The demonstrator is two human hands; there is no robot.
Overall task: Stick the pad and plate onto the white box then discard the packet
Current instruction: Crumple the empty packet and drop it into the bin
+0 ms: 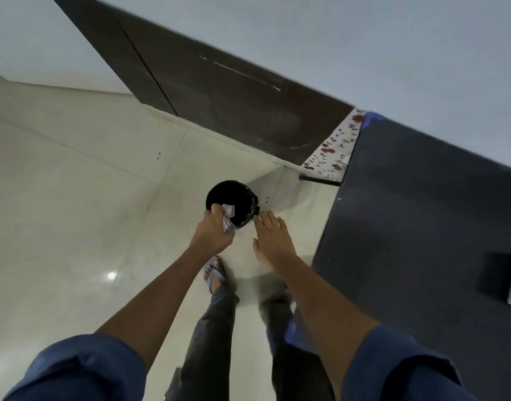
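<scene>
Indoor room, likely a home or small office. Glossy cream floor tiles (75,198) under and left of the hands, a light reflected in them. Plain pale walls (364,39) beyond. Dark brown cabinet panels (234,96) ahead of the hands, standing on the floor against the wall. Small black bin (248,198) on the floor just ahead of the hands, in the corner. Dark grey table (422,212) right of the hands, blue tape (371,118) at its far corner. Floral-print sheet (332,151) between cabinet and table. Person in slippers (215,274), dark trousers and blue sleeves.
</scene>
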